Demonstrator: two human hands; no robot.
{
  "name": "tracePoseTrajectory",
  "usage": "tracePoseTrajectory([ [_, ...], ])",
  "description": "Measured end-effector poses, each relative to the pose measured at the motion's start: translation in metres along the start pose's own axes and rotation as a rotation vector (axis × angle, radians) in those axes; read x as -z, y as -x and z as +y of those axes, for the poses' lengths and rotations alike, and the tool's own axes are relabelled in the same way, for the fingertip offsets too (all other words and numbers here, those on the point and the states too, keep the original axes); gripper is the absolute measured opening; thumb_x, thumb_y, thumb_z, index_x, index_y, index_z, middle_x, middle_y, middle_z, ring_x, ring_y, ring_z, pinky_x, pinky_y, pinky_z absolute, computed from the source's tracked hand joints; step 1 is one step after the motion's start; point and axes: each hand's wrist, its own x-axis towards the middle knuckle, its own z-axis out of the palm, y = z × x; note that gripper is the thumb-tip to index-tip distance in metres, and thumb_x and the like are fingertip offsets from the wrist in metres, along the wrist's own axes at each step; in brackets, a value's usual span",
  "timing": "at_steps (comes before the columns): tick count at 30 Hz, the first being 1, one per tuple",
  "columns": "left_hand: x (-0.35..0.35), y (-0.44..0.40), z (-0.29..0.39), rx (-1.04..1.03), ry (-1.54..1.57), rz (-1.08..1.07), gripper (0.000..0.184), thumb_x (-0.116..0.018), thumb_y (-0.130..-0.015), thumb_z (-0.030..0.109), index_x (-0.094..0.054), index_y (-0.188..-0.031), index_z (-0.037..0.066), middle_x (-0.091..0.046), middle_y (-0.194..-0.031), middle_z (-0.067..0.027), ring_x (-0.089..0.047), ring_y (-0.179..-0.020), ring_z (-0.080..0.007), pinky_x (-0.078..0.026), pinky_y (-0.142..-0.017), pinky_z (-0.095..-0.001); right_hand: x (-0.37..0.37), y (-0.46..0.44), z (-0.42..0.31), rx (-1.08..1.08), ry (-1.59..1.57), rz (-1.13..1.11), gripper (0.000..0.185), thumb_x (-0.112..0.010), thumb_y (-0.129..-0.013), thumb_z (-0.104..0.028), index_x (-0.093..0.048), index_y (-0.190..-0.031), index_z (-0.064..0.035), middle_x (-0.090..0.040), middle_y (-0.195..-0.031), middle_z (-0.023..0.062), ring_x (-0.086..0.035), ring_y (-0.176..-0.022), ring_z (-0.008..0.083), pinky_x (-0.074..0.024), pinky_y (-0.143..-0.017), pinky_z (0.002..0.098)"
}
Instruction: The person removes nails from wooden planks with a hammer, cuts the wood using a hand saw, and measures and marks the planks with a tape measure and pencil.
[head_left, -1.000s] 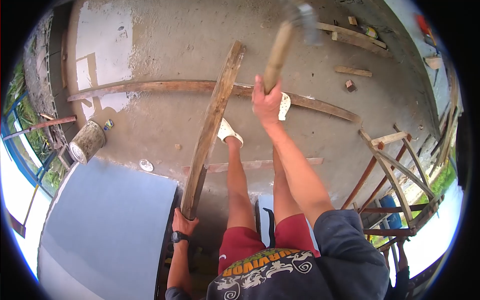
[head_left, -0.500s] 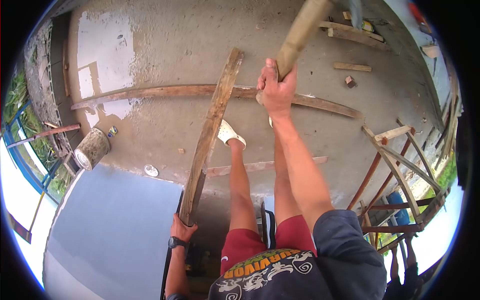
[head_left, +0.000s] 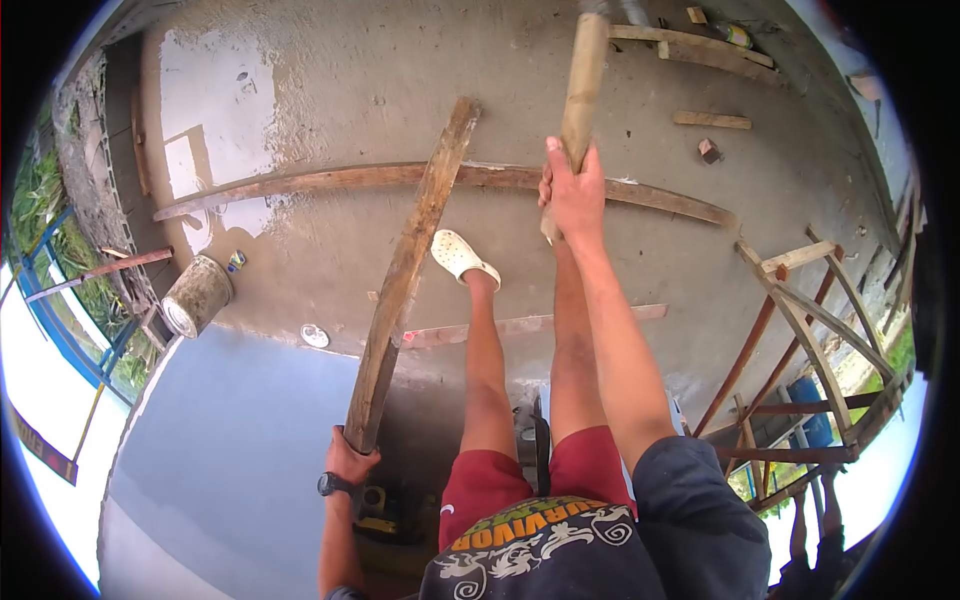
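Observation:
My left hand (head_left: 352,456), with a black watch at its wrist, is wrapped round the near end of a long wooden beam (head_left: 408,265). The beam slants up and away, and its far part crosses over a long plank (head_left: 330,180) on the floor. To the right, my right hand (head_left: 575,195) is closed round the wooden handle of a hammer (head_left: 583,90), held up in front of me. The hammer's head is blurred at the top edge of the view.
A dirty bucket (head_left: 197,296) stands at the left beside a light blue panel (head_left: 230,430). A wooden frame (head_left: 800,330) is at the right. Wood offcuts (head_left: 712,120) lie at the upper right. A thin board (head_left: 530,326) lies behind my legs.
The hammer has swung to a more upright position, and my right hand has moved slightly right and down. My left hand and the beam's near end have shifted a little left in view.

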Motion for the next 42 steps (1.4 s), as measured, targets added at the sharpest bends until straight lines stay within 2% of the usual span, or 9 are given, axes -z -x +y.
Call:
tracePoseTrajectory([
  [4,0.02,0.001,0.012,0.015,-0.006,-0.002,0.074,-0.085,-0.067,0.033,-0.044,-0.118,-0.001,-0.067,-0.101,-0.0292,-0.064,-0.097,-0.0486,-0.054,-0.082,-0.0523,-0.071,0.005,0.106,0.235,-0.146,0.249,0.036,-0.063,-0.1,-0.036,-0.053,-0.106,-0.0028,-0.062,-0.076,0.0093,-0.059,-0.054,0.0148,-0.0491,-0.05,0.0332],
  [6,0.024,0.01,0.012,0.01,0.006,-0.009,0.074,-0.085,-0.067,0.033,-0.045,-0.118,-0.001,-0.067,-0.101,-0.0292,-0.064,-0.097,-0.0487,-0.053,-0.082,-0.0526,-0.071,0.038,0.202,-0.029,0.739,-0.018,0.04,-0.065,-0.099,-0.037,-0.054,-0.114,-0.0008,-0.066,-0.081,0.0157,-0.065,-0.058,0.0202,-0.051,-0.053,0.039],
  [8,0.032,0.021,-0.001,-0.015,-0.06,0.016,0.074,-0.085,-0.067,0.034,-0.045,-0.118,-0.001,-0.067,-0.101,-0.0296,-0.065,-0.097,-0.0491,-0.053,-0.082,-0.0529,-0.061,0.063,0.223,-0.133,0.683,-0.073,0.045,-0.066,-0.097,-0.037,-0.054,-0.119,0.0005,-0.067,-0.081,0.0189,-0.067,-0.058,0.0237,-0.054,-0.058,0.0425],
  [12,0.074,0.029,0.025,-0.019,0.014,-0.072,0.083,-0.088,-0.066,0.046,-0.046,-0.121,-0.001,-0.067,-0.103,-0.0323,-0.065,-0.101,-0.0491,-0.054,-0.086,-0.0515,-0.009,0.111,0.142,-0.47,0.298,-0.176,0.04,-0.065,-0.099,-0.038,-0.054,-0.113,-0.002,-0.058,-0.064,0.0069,-0.057,-0.047,0.0178,-0.0508,-0.045,0.0367],
  [19,0.093,0.06,-0.054,0.012,0.268,-0.426,0.075,-0.064,-0.09,0.065,-0.07,-0.115,-0.005,-0.072,-0.105,-0.024,-0.07,-0.096,-0.0327,-0.052,-0.089,-0.0407,0.019,0.26,-0.016,-0.305,0.424,-0.357,0.035,-0.061,-0.102,-0.034,-0.05,-0.108,-0.0016,-0.054,-0.062,0.0044,-0.053,-0.044,0.0149,-0.0459,-0.039,0.0325],
  [23,0.058,0.076,-0.053,-0.065,0.259,0.009,0.076,-0.057,-0.093,0.066,-0.071,-0.104,-0.008,-0.072,-0.095,-0.0278,-0.07,-0.093,-0.0419,-0.053,-0.086,-0.0455,0.011,0.336,-0.039,-0.352,0.458,-0.425,0.031,-0.062,-0.102,-0.031,-0.051,-0.111,-0.0028,-0.053,-0.062,0.0026,-0.053,-0.045,0.013,-0.0455,-0.042,0.0308],
  [30,0.086,0.07,-0.019,-0.199,0.086,0.004,0.081,-0.062,-0.088,0.068,-0.066,-0.101,-0.012,-0.069,-0.085,-0.0313,-0.07,-0.087,-0.0445,-0.055,-0.078,-0.0483,-0.012,0.396,-0.087,-0.276,0.447,-0.625,0.049,-0.063,-0.1,-0.033,-0.048,-0.134,-0.0023,-0.055,-0.059,0.0038,-0.055,-0.047,0.0142,-0.0451,-0.046,0.0318],
  [33,0.078,0.044,0.013,-0.259,0.123,0.09,0.097,-0.074,-0.07,0.077,-0.061,-0.097,-0.015,-0.068,-0.09,-0.035,-0.07,-0.089,-0.0453,-0.056,-0.079,-0.0479,-0.022,0.393,-0.117,-0.21,0.408,-0.561,0.042,-0.065,-0.101,-0.033,-0.051,-0.122,0.0005,-0.054,-0.064,0.002,-0.053,-0.051,0.0116,-0.0443,-0.047,0.0296],
  [42,0.051,-0.008,0.031,-0.24,0.085,0.111,0.092,-0.077,-0.068,0.073,-0.058,-0.096,-0.013,-0.068,-0.092,-0.0353,-0.069,-0.092,-0.0465,-0.056,-0.079,-0.0497,-0.067,0.344,-0.195,0.593,-0.493,-0.233,0.027,-0.063,-0.101,-0.011,-0.047,-0.117,0.0021,-0.056,-0.082,0.0064,-0.052,-0.057,0.0107,-0.0456,-0.053,0.0268],
])
